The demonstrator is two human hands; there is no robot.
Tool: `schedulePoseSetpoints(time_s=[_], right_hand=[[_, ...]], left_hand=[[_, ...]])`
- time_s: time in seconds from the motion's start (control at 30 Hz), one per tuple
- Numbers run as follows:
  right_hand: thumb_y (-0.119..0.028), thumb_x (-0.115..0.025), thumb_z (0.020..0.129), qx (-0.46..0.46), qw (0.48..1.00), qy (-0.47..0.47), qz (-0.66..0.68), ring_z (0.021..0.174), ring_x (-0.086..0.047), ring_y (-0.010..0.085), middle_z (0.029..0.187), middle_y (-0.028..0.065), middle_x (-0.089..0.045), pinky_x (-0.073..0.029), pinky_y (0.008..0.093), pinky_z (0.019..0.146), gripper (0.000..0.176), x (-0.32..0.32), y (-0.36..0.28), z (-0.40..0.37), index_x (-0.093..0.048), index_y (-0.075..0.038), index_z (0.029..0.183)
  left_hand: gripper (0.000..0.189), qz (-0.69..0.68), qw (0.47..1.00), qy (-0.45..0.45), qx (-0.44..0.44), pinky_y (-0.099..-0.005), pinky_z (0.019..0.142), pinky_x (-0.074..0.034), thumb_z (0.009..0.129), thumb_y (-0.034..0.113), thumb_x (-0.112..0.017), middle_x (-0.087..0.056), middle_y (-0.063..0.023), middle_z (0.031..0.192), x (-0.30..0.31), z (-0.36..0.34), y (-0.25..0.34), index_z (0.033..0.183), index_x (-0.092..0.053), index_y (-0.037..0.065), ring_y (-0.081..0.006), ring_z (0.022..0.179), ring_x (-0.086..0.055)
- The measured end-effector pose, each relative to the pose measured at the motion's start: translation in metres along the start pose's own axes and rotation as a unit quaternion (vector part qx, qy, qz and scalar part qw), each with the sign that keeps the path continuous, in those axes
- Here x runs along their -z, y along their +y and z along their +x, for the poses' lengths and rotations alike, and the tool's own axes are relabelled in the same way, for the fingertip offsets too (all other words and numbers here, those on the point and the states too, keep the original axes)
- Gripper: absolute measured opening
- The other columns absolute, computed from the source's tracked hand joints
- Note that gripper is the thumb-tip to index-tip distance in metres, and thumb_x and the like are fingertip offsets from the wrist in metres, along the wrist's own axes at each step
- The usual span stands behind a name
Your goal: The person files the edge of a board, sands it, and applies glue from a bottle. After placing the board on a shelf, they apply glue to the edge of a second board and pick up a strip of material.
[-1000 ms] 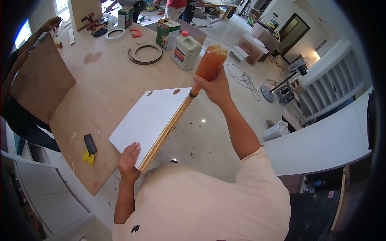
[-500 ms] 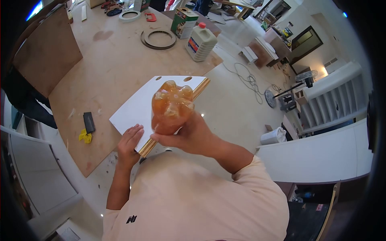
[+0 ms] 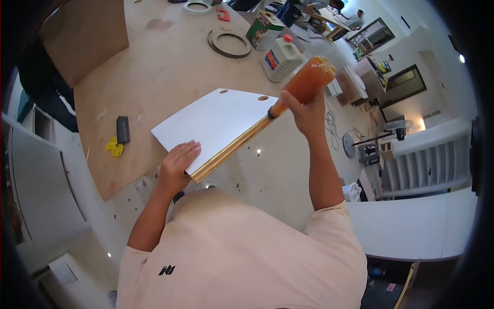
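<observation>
A white board [image 3: 221,121] with layered wooden edges [image 3: 231,149] and two oval holes lies at the table's near edge. My left hand [image 3: 180,160] rests on its lower left corner, fingers lying flat. In my right hand [image 3: 307,114] is a plastic bottle of orange-brown liquid [image 3: 310,80], tilted with its base up and to the right. The bottle's dark neck end meets the wooden edge near the board's right corner. Whether liquid comes out cannot be made out.
On the wooden table [image 3: 149,67] are a white jug [image 3: 282,61], a green can [image 3: 264,32], edging rolls [image 3: 229,43], a red clamp [image 3: 223,15], a dark block [image 3: 122,130] and yellow cloth [image 3: 114,147]. A person [image 3: 46,87] stands left; others are at the back. A fan [image 3: 348,145] stands right.
My right hand and the bottle have moved up and right along the board's edge, from near the left corner to the right corner. The view has shifted slightly.
</observation>
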State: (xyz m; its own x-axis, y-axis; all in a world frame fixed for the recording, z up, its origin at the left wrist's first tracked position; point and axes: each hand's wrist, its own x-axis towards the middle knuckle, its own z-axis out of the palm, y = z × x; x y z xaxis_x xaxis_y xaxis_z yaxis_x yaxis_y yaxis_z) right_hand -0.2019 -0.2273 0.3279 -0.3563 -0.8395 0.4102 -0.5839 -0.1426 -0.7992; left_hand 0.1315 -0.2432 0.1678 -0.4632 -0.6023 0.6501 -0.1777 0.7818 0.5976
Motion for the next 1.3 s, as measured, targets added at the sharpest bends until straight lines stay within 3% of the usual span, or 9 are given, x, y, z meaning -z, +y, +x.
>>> schedulePoseSetpoints(time_s=[0.2,0.33,0.57,0.67,0.93,1.07,1.2,1.23,1.3], right_hand=[[-0.011,-0.085,0.078,-0.136,0.943,-0.208,0.223,0.101,-0.064,0.0144,0.111,0.0094,-0.064,-0.056,0.0283,0.08,0.07,-0.071,-0.095,-0.072,-0.042,0.001,0.132],[-0.001,-0.084,0.077,-0.055,0.94,-0.276,0.195,0.088,-0.065,0.0093,0.098,0.0034,-0.069,-0.054,0.0251,0.075,0.036,-0.094,-0.12,-0.087,-0.064,-0.002,0.106],[-0.003,-0.084,0.077,-0.118,0.933,-0.273,0.201,0.086,-0.064,0.0114,0.098,0.0054,-0.067,-0.053,0.0271,0.074,0.045,-0.097,-0.131,-0.082,-0.06,0.0,0.115],[-0.004,-0.085,0.077,-0.034,0.939,-0.305,0.158,0.087,-0.064,0.0111,0.098,0.0044,-0.068,-0.053,0.027,0.076,0.041,-0.112,-0.145,-0.094,-0.062,0.0,0.111],[-0.006,-0.084,0.078,-0.077,0.937,-0.273,0.203,0.092,-0.067,0.0108,0.103,0.0051,-0.067,-0.056,0.0283,0.077,0.051,-0.103,-0.135,-0.087,-0.053,0.0,0.117],[-0.005,-0.086,0.076,0.087,0.951,-0.284,0.084,0.09,-0.066,0.0106,0.1,0.0035,-0.067,-0.056,0.0264,0.074,0.039,-0.105,-0.152,-0.1,-0.06,-0.002,0.105],[-0.007,-0.086,0.076,-0.056,0.954,-0.259,0.14,0.091,-0.065,0.0099,0.102,0.0039,-0.065,-0.056,0.0267,0.073,0.052,-0.085,-0.127,-0.083,-0.056,-0.001,0.117],[-0.006,-0.086,0.075,-0.083,0.954,-0.219,0.187,0.08,-0.064,0.011,0.091,0.0037,-0.068,-0.053,0.0266,0.075,0.044,-0.089,-0.131,-0.084,-0.061,0.001,0.11],[-0.006,-0.087,0.075,-0.052,0.956,-0.226,0.182,0.08,-0.064,0.0105,0.092,0.0037,-0.068,-0.053,0.0269,0.072,0.044,-0.103,-0.136,-0.093,-0.061,0.001,0.11]], left_hand=[[0.052,-0.013,1.0,0.002,0.012,-0.0447,0.102,-0.05,0.063,-0.003,-0.077,-0.069,-0.0159,0.118,0.005,0.003,0.001,0.114,-0.068,0.0,-0.0323,0.115,-0.065],[0.053,-0.022,1.0,0.004,0.017,-0.0436,0.1,-0.051,0.063,-0.003,-0.077,-0.07,-0.0147,0.116,0.008,0.003,0.001,0.114,-0.068,0.001,-0.032,0.113,-0.066],[0.051,-0.024,0.999,0.025,0.025,-0.0431,0.098,-0.052,0.063,-0.003,-0.077,-0.07,-0.0146,0.116,0.01,0.004,0.0,0.113,-0.068,0.002,-0.032,0.112,-0.066],[0.051,-0.163,0.981,0.02,0.107,-0.043,0.097,-0.053,0.063,-0.003,-0.078,-0.07,-0.0146,0.115,0.005,0.002,-0.003,0.113,-0.068,0.002,-0.0316,0.112,-0.066],[0.05,-0.032,0.999,0.027,0.016,-0.0431,0.098,-0.052,0.064,-0.002,-0.078,-0.07,-0.016,0.114,0.011,0.005,-0.004,0.113,-0.068,0.002,-0.032,0.112,-0.066],[0.051,-0.047,0.999,0.001,0.028,-0.0432,0.098,-0.052,0.064,-0.001,-0.078,-0.07,-0.0158,0.116,0.016,0.006,-0.002,0.114,-0.067,0.001,-0.032,0.113,-0.066],[0.051,-0.035,0.999,0.008,0.009,-0.0432,0.098,-0.052,0.065,0.001,-0.079,-0.07,-0.0161,0.116,0.012,0.007,-0.004,0.115,-0.067,0.001,-0.0321,0.113,-0.065],[0.051,-0.029,1.0,0.008,0.004,-0.0428,0.098,-0.052,0.065,0.001,-0.079,-0.07,-0.0162,0.117,0.011,0.006,-0.005,0.115,-0.067,0.001,-0.0325,0.113,-0.065],[0.051,-0.038,0.999,0.007,0.015,-0.0428,0.098,-0.052,0.065,0.001,-0.079,-0.07,-0.0162,0.116,0.013,0.007,-0.006,0.115,-0.067,0.001,-0.033,0.113,-0.065]])
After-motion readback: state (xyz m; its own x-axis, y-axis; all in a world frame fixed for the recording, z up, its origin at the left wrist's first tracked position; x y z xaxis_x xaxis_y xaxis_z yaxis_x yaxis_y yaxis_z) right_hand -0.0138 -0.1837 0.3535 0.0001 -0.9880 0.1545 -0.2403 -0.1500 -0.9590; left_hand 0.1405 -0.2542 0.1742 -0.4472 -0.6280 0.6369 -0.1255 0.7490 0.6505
